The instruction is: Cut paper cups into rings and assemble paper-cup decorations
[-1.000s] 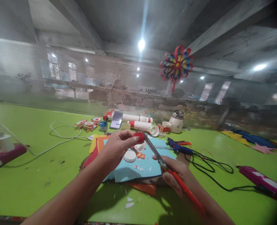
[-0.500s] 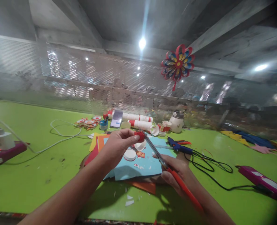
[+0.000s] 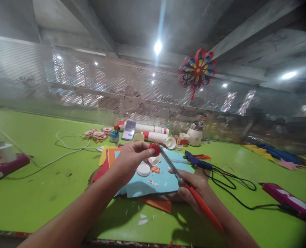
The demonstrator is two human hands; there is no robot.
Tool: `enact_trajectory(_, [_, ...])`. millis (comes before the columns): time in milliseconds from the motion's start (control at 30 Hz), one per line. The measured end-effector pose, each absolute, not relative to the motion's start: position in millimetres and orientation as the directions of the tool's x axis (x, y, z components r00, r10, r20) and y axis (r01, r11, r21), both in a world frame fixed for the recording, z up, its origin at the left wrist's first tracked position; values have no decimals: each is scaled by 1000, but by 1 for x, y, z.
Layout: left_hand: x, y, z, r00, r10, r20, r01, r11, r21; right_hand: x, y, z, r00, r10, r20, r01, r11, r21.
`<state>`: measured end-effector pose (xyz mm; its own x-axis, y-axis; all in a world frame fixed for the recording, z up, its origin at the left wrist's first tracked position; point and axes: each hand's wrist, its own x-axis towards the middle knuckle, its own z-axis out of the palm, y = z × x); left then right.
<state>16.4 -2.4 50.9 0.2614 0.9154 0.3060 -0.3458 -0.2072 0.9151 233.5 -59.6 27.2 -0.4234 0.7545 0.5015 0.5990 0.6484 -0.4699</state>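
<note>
My left hand (image 3: 132, 158) pinches a small red piece (image 3: 155, 149), which looks like paper, between thumb and fingers. Orange-handled scissors (image 3: 198, 199) are gripped in my right hand (image 3: 194, 182), with the blades pointing up and left so the tips are beside the red piece. Whether the blades touch it I cannot tell. Below the hands lie light blue sheets (image 3: 165, 184). On them are a white round lid-like piece (image 3: 143, 169), a white paper cup part (image 3: 155, 159), a small red-and-orange scrap (image 3: 156, 170) and white snippets.
Behind stand a blue jar (image 3: 114, 136), a phone (image 3: 129, 131), stacked paper cups (image 3: 155, 137) and a white flask (image 3: 195, 133). A blue glue gun (image 3: 198, 162) with a black cord lies right. Purple power strips (image 3: 288, 198) sit at both sides. White cuttings (image 3: 142, 222) lie in front.
The hands, scissors and red piece hold almost the same position. Only a very slight shift of the whole view shows.
</note>
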Motion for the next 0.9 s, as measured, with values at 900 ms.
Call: enact_trajectory(900, [15,-2,51,279,912,300,-340,-198,919,232,-60,25,-399,758,516,591,643,-487])
